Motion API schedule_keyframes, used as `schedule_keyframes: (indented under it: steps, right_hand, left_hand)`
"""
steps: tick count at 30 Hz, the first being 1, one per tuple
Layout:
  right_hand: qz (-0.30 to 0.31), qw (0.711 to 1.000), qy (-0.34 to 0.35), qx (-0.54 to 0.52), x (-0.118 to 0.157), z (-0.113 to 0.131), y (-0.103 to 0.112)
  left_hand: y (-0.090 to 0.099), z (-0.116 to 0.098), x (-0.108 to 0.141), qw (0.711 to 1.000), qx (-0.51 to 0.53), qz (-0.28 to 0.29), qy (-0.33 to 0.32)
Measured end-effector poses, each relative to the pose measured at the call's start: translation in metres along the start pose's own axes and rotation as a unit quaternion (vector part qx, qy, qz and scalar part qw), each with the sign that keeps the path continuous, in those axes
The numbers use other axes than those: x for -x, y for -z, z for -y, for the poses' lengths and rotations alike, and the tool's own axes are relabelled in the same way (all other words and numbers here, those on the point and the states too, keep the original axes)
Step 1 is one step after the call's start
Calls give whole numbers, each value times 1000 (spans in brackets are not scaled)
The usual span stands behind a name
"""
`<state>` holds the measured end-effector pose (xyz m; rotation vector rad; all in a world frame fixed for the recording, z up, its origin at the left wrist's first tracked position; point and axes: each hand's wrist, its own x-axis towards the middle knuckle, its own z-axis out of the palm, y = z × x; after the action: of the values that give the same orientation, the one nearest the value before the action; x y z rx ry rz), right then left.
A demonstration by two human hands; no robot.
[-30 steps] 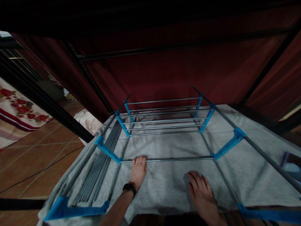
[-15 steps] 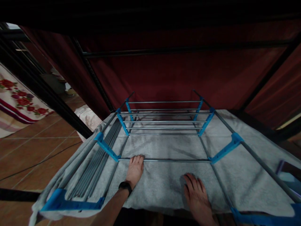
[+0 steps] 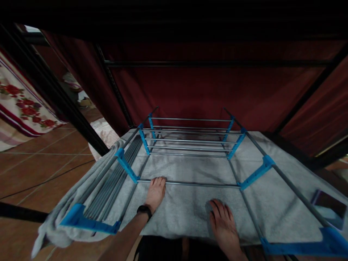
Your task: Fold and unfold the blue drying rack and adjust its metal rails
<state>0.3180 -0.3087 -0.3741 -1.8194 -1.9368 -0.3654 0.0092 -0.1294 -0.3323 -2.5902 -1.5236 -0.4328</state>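
Observation:
A partly assembled rack of grey metal tubes with blue plastic brackets [image 3: 125, 166] lies on a grey cloth [image 3: 187, 206]. My left hand [image 3: 156, 190], with a black band at the wrist, is closed over the left part of a single cross rod [image 3: 201, 184], close to its left bracket. The undersides of its fingers are hidden. Flat on the cloth, nearer to me, rests my right hand [image 3: 223, 219], fingers stretched out and holding nothing. Several cross rods [image 3: 187, 140] join the brackets at the far end. A bundle of loose rods [image 3: 119, 175] lies along the left side.
Dark red curtains [image 3: 187, 94] and black frame bars [image 3: 174, 64] stand behind the rack. A phone-like object [image 3: 329, 208] is on the cloth at right. At left are a tiled floor [image 3: 54, 163], a thin cable [image 3: 49, 179] and a floral blanket [image 3: 24, 105].
The view has shifted and tilted slightly. My left hand stays on the cross rod, and my right hand remains on the cloth. The rods and brackets look the same.

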Motion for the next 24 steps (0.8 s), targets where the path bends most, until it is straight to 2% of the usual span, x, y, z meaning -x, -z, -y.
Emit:
schedule_keyframes:
  steps: [7, 15, 20, 24]
  right_hand:
    - [9, 1000, 6, 14, 4, -3, -5]
    - [34, 999, -28, 0, -2, 4, 6]
    - [41, 998, -44, -24, -3, 6, 7]
    - [34, 995, -68, -71, -7, -4, 3]
  left_hand:
    - [-1, 1, 1, 1000, 3, -15, -15]
    - [1, 2, 1, 999, 4, -20, -29]
    - [1, 3, 0, 999, 24, -27, -38]
    - [-1, 6, 0, 998, 29, -29, -48]
